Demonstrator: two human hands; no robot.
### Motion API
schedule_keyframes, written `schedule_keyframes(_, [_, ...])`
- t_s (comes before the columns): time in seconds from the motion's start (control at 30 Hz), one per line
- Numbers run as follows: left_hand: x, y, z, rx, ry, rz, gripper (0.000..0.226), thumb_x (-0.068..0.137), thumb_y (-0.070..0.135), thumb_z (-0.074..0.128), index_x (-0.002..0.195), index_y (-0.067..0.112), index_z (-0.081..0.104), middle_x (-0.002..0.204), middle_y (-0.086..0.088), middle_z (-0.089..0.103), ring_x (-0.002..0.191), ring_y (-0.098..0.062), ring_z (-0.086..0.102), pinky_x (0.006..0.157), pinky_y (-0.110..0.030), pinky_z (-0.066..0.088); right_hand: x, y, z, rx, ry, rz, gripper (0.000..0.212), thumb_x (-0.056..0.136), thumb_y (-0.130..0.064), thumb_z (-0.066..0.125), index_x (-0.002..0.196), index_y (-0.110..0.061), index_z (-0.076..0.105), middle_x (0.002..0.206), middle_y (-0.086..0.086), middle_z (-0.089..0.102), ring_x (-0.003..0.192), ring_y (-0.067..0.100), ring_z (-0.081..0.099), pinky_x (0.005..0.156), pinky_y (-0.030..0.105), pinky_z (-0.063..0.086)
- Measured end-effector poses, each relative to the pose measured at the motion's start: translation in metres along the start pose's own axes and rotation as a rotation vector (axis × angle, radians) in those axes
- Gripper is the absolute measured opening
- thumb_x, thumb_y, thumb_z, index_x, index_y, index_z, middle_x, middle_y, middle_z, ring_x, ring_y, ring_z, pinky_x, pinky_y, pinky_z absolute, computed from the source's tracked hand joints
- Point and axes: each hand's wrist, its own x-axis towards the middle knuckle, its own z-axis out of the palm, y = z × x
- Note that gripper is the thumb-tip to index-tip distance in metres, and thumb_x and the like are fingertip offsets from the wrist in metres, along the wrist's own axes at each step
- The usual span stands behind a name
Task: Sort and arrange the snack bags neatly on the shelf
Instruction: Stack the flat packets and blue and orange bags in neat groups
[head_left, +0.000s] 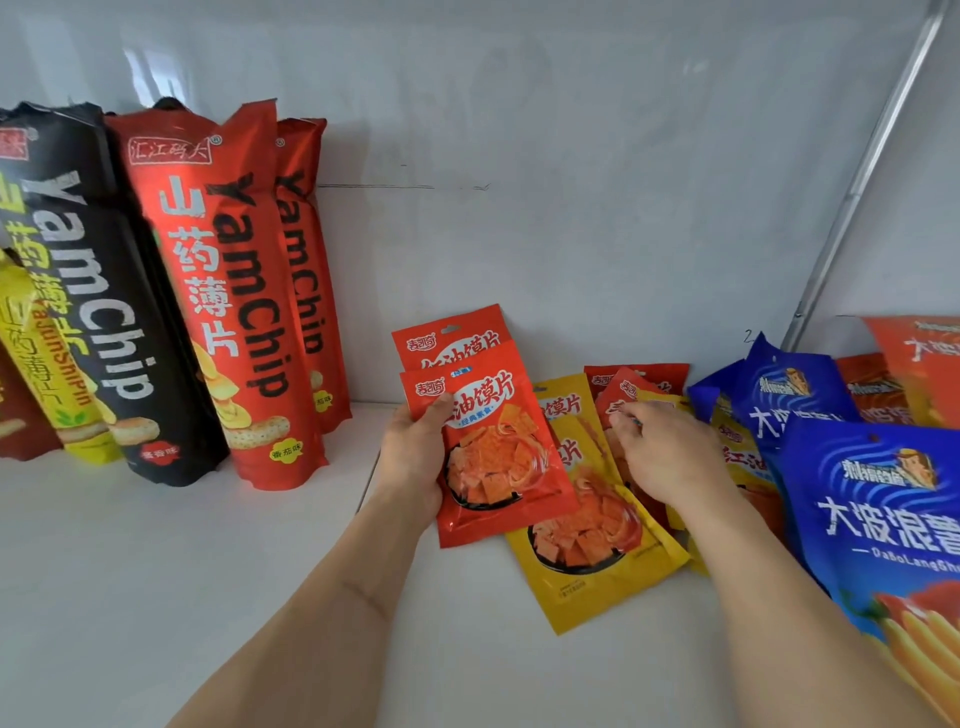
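The left hand (413, 457) gripped two red snack packets (488, 441); the right hand (662, 452), fingers curled, pinched another red packet (631, 389), right of tall "YamChip" bags (228, 291).

Tall YamChip bags (228, 312), black, red and yellow, stand leaning at nine o'clock. Two small red snack bags (488, 441) sit stacked at centre. Yellow bags (597, 561) and further red ones (644, 379) lie jumbled toward three o'clock, beside blue bags (872, 519).

A shop: a white shelf (156, 571) stocked with many packaged snack bags (228, 291).
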Motion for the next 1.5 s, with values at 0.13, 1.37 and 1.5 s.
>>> schedule_keyframes(0.13, [0.001, -0.002, -0.001, 0.026, -0.009, 0.014, 0.028, 0.094, 0.028, 0.068, 0.118, 0.015, 0.065, 0.099, -0.007, 0.078, 0.088, -0.030, 0.076, 0.085, -0.056, 0.058, 0.011, 0.005, 0.008, -0.072, -0.052, 0.071, 0.046, 0.104, -0.046, 0.027, 0.136, -0.023, 0.051, 0.136, 0.001, 0.056, 0.127, 0.024, 0.048, 0.103, 0.043, 0.036])
schedule_keyframes(1.37, [-0.004, -0.002, 0.003, 0.086, 0.002, 0.065, 0.026, 0.094, 0.037, 0.067, 0.115, 0.023, 0.065, 0.094, 0.000, 0.079, 0.083, -0.024, 0.077, 0.081, -0.050, 0.061, 0.014, 0.006, -0.018, 0.811, 0.427, -0.014, 0.039, 0.100, -0.032, 0.054, 0.138, -0.022, 0.052, 0.127, -0.004, 0.061, 0.107, 0.010, 0.061, 0.079, 0.026, 0.054])
schedule_keyframes(1.5, [-0.004, -0.003, 0.003, 0.119, -0.004, 0.082, 0.023, 0.095, 0.038, 0.065, 0.113, 0.023, 0.065, 0.094, 0.001, 0.079, 0.083, -0.023, 0.077, 0.083, -0.051, 0.060, 0.020, 0.007, -0.033, 0.991, 0.633, -0.001, 0.035, 0.099, -0.028, 0.058, 0.133, -0.021, 0.057, 0.115, -0.014, 0.062, 0.096, -0.003, 0.061, 0.079, 0.015, 0.052])
